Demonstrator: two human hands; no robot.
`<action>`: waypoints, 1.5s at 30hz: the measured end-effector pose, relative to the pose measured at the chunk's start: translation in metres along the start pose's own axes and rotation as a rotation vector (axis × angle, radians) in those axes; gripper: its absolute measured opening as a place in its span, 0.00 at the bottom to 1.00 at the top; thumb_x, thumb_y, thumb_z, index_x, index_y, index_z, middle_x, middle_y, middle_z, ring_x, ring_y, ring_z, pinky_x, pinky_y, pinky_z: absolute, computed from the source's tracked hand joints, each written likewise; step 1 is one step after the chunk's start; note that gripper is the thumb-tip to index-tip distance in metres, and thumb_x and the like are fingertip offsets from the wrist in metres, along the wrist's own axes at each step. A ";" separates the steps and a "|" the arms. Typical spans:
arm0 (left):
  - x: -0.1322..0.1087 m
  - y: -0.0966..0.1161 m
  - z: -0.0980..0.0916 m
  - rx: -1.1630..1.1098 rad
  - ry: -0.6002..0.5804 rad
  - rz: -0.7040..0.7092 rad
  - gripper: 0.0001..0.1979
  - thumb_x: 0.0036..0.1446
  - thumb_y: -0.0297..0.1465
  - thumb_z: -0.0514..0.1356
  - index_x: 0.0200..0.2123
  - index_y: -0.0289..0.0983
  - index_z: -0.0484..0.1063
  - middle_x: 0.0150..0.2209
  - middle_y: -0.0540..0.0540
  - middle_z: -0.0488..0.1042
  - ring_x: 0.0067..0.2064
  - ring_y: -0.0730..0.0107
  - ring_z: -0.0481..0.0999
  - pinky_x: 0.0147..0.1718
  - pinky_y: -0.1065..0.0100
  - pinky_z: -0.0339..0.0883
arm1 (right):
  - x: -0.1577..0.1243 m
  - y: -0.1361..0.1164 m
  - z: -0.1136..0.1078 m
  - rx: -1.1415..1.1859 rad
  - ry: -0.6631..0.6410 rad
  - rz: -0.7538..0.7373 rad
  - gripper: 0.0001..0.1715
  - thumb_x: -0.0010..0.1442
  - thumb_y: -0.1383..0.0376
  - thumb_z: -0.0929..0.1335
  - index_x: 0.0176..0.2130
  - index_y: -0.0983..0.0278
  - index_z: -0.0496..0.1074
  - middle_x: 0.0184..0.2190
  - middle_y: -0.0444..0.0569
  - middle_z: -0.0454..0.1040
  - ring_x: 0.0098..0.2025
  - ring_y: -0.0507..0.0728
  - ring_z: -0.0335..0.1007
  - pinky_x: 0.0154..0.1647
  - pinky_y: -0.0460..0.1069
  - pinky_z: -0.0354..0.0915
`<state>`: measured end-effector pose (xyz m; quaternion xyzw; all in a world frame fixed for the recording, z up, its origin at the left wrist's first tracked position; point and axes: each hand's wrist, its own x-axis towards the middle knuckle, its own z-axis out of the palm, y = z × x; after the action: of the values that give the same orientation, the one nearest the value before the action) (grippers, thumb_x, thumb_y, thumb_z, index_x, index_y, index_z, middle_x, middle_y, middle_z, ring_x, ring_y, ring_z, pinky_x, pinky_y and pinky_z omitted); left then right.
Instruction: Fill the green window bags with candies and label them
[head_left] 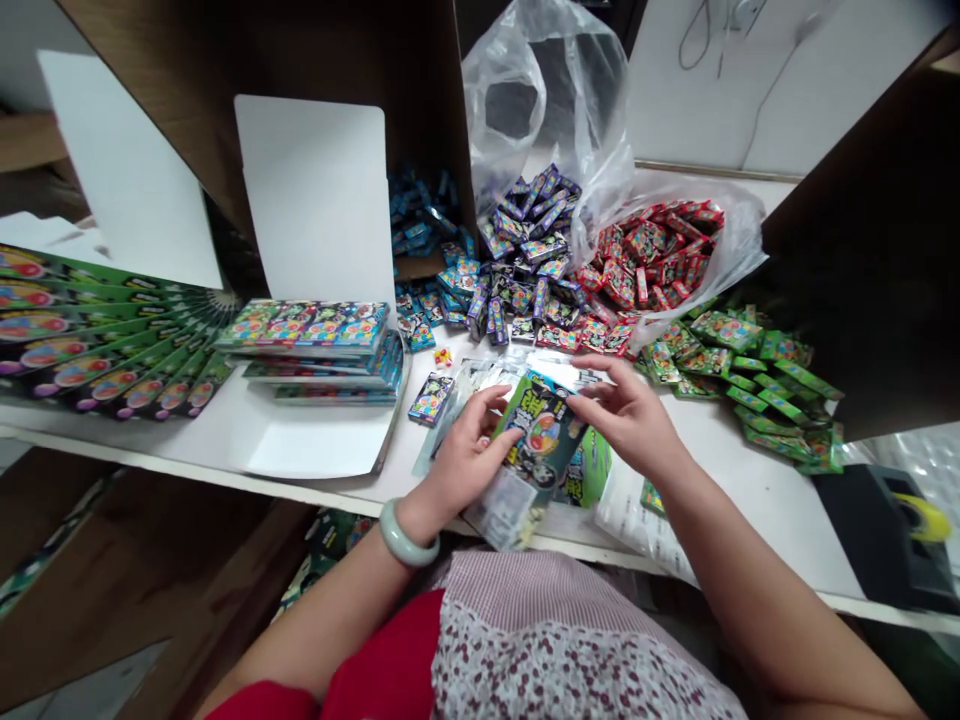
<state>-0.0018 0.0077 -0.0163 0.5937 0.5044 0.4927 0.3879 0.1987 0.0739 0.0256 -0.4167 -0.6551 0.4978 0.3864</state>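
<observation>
A dark and green printed packet (pixel 541 430), with a clear lower part, is tilted over the front of the table. My left hand (pixel 476 450) grips its left side, thumb lying across the front. At the packet's upper right edge, my right hand (pixel 626 410) pinches it between thumb and fingers. Beneath lie a green printed packet (pixel 596 468) and several flat clear sheets or bags (pixel 472 375), partly hidden. Left of my left hand lie a small purple-black box (pixel 431 398) and a tiny red and yellow piece (pixel 443 356).
Heaps of small blue (pixel 416 240), purple (pixel 532 225), red (pixel 652 255) and green boxes (pixel 780 380) line the back. A white carton (pixel 315 200) holds stacked strips (pixel 307 325). Fanned green cards (pixel 112 340) lie left; a tape dispenser (pixel 892 530) stands right.
</observation>
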 end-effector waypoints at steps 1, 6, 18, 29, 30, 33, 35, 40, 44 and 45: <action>-0.002 -0.001 0.003 -0.100 0.018 -0.037 0.22 0.60 0.29 0.59 0.57 0.43 0.60 0.46 0.44 0.69 0.43 0.66 0.74 0.44 0.62 0.71 | -0.001 -0.001 -0.001 -0.006 0.027 -0.015 0.21 0.55 0.61 0.71 0.49 0.56 0.67 0.54 0.50 0.63 0.36 0.51 0.69 0.34 0.50 0.69; -0.016 -0.011 0.010 -0.296 -0.003 -0.095 0.28 0.58 0.26 0.60 0.60 0.47 0.58 0.44 0.47 0.68 0.41 0.72 0.72 0.38 0.72 0.70 | -0.015 0.007 0.001 -0.257 -0.033 -0.016 0.19 0.55 0.63 0.71 0.48 0.56 0.71 0.53 0.51 0.60 0.38 0.52 0.67 0.36 0.50 0.70; -0.039 -0.016 0.002 -0.246 -0.199 -0.130 0.34 0.58 0.28 0.62 0.64 0.49 0.53 0.50 0.44 0.69 0.49 0.63 0.72 0.41 0.67 0.72 | -0.019 -0.007 -0.006 -0.521 -0.360 -0.135 0.09 0.61 0.65 0.67 0.43 0.58 0.70 0.51 0.50 0.63 0.55 0.59 0.64 0.56 0.56 0.64; -0.029 -0.008 -0.014 -0.068 -0.342 -0.089 0.25 0.53 0.26 0.64 0.53 0.44 0.62 0.48 0.45 0.69 0.43 0.63 0.75 0.39 0.63 0.74 | -0.032 0.005 0.005 -0.462 -0.354 -0.148 0.06 0.61 0.64 0.67 0.41 0.57 0.71 0.50 0.51 0.64 0.56 0.60 0.64 0.57 0.59 0.63; -0.029 -0.008 -0.015 -0.054 -0.342 -0.085 0.25 0.53 0.26 0.64 0.53 0.44 0.62 0.48 0.45 0.69 0.43 0.63 0.75 0.39 0.63 0.74 | -0.036 0.007 0.007 -0.460 -0.320 -0.151 0.07 0.61 0.65 0.67 0.41 0.57 0.71 0.52 0.51 0.63 0.57 0.61 0.62 0.58 0.60 0.62; -0.029 -0.009 -0.018 -0.107 -0.343 -0.091 0.25 0.56 0.26 0.63 0.55 0.45 0.60 0.48 0.44 0.70 0.45 0.63 0.76 0.38 0.65 0.75 | -0.048 0.016 0.013 -0.416 -0.095 -0.143 0.14 0.60 0.65 0.68 0.47 0.55 0.70 0.58 0.53 0.59 0.63 0.63 0.56 0.60 0.62 0.60; -0.028 -0.010 -0.019 -0.166 -0.348 -0.098 0.26 0.58 0.26 0.61 0.56 0.46 0.57 0.48 0.44 0.71 0.45 0.64 0.77 0.38 0.66 0.76 | -0.057 0.024 0.017 -0.283 0.069 -0.086 0.21 0.59 0.64 0.69 0.51 0.54 0.66 0.58 0.54 0.60 0.61 0.62 0.59 0.56 0.60 0.65; -0.026 -0.008 -0.017 -0.190 -0.348 -0.074 0.25 0.58 0.27 0.62 0.56 0.46 0.58 0.49 0.43 0.70 0.46 0.63 0.76 0.40 0.65 0.76 | -0.068 0.035 0.031 0.065 0.264 0.092 0.18 0.58 0.63 0.71 0.47 0.55 0.65 0.43 0.48 0.72 0.42 0.55 0.72 0.44 0.53 0.71; -0.027 -0.009 -0.016 -0.192 -0.327 -0.021 0.26 0.58 0.27 0.62 0.57 0.47 0.58 0.51 0.44 0.70 0.48 0.64 0.76 0.46 0.63 0.74 | -0.069 0.035 0.041 0.138 0.374 0.097 0.20 0.56 0.63 0.71 0.49 0.56 0.66 0.41 0.48 0.74 0.42 0.55 0.73 0.44 0.53 0.71; -0.028 -0.010 -0.015 -0.193 -0.318 -0.007 0.26 0.58 0.27 0.61 0.57 0.47 0.58 0.52 0.44 0.69 0.48 0.64 0.75 0.48 0.62 0.73 | -0.069 0.035 0.041 0.119 0.373 0.084 0.19 0.57 0.63 0.71 0.48 0.56 0.67 0.41 0.48 0.74 0.43 0.56 0.73 0.44 0.53 0.71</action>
<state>-0.0189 -0.0186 -0.0277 0.6223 0.3891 0.4374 0.5197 0.1911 0.0015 -0.0232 -0.5052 -0.5237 0.4656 0.5037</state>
